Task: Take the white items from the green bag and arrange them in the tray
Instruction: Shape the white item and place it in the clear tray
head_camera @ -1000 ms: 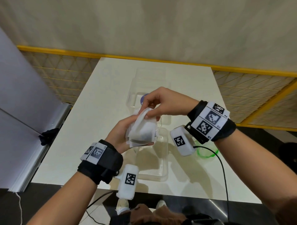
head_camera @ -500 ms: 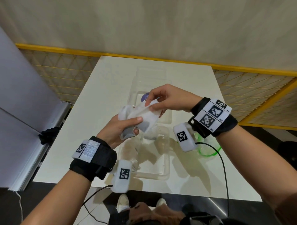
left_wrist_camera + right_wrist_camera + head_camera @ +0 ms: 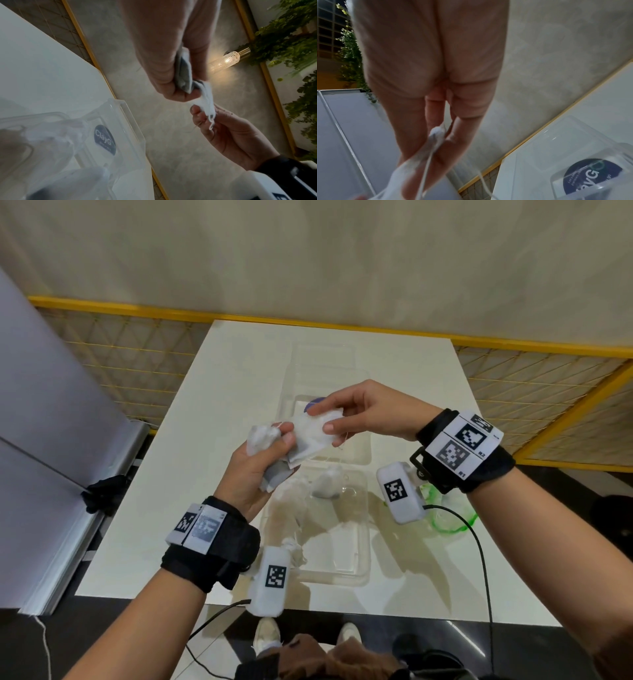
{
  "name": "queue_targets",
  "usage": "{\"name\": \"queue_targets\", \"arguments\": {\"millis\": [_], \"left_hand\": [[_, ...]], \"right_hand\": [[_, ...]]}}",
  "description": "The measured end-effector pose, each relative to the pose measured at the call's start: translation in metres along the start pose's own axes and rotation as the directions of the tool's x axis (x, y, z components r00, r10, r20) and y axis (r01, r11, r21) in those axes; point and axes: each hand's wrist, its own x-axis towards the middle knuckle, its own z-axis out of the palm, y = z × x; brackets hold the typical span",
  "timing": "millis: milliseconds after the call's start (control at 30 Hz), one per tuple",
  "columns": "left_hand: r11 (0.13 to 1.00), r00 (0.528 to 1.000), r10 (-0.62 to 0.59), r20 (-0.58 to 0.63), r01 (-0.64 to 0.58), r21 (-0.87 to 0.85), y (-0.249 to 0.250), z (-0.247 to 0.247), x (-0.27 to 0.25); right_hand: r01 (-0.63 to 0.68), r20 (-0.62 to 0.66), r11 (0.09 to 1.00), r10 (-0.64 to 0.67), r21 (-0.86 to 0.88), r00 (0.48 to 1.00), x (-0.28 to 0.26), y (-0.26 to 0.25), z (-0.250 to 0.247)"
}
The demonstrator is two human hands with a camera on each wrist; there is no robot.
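Above the clear tray (image 3: 363, 546), my left hand (image 3: 274, 448) grips a bunch of white sachets (image 3: 263, 437). My right hand (image 3: 324, 419) pinches the far end of one white sachet (image 3: 313, 434), which stretches between both hands. One more white sachet (image 3: 327, 482) lies in the tray's far end. In the left wrist view the left hand (image 3: 180, 88) holds the grey-white bunch (image 3: 184, 71), and the right hand (image 3: 205, 115) pinches its loose end (image 3: 208, 100). The right wrist view shows my right hand (image 3: 444, 135) on white fabric (image 3: 436, 133). The green bag (image 3: 454, 517) lies crumpled right of the tray.
A second clear container (image 3: 356, 392) with a dark round sticker (image 3: 313, 405) sits just beyond the tray on the white table (image 3: 205, 422). A yellow mesh railing (image 3: 342, 321) runs behind the table. A grey panel (image 3: 51, 405) stands to the left. Black cables hang from both wrists.
The hands have drawn slightly apart. The right hand has pulled one sachet out flat from the bunch, while the left hand has shifted left and turned, keeping the rest.
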Motion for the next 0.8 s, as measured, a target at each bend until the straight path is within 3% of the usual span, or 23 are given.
{"name": "queue_targets", "arguments": {"millis": [167, 267, 367, 467, 600, 667, 767, 800], "left_hand": [[0.996, 1.000, -0.018, 0.010, 0.017, 0.089, -0.002, -0.002, 0.000], [0.995, 0.999, -0.042, 0.017, 0.040, 0.088, 0.000, -0.006, 0.000], [0.993, 0.998, -0.069, -0.001, 0.069, 0.092, -0.003, -0.008, -0.002], [0.990, 0.995, -0.100, -0.025, 0.102, 0.098, -0.008, -0.007, -0.002], [0.956, 0.951, -0.251, -0.179, 0.214, -0.200, -0.007, -0.019, -0.001], [0.931, 0.931, -0.286, -0.228, 0.213, -0.297, -0.004, -0.029, -0.001], [0.922, 0.925, -0.299, -0.237, 0.216, -0.320, 0.000, -0.036, -0.002], [0.919, 0.926, -0.302, -0.225, 0.220, -0.327, 0.001, -0.036, -0.003]], "right_hand": [[0.002, 0.012, 1.000, -0.001, -0.012, 1.000, -0.001, -0.002, -0.002], [0.052, -0.034, 0.978, -0.060, -0.203, 0.998, -0.003, -0.009, 0.000], [0.081, -0.043, 0.887, -0.112, -0.455, 0.993, -0.001, -0.009, 0.004], [0.132, 0.036, 0.752, -0.142, -0.646, 0.989, 0.005, -0.003, 0.005], [0.113, 0.093, 0.646, -0.066, -0.755, 0.994, 0.011, 0.018, 0.000], [0.132, 0.180, 0.536, 0.037, -0.834, 0.983, 0.016, 0.036, 0.008], [0.250, 0.298, 0.220, 0.224, -0.943, 0.928, 0.026, 0.066, 0.032], [0.292, 0.321, 0.150, 0.233, -0.945, 0.918, 0.030, 0.074, 0.041]]}}
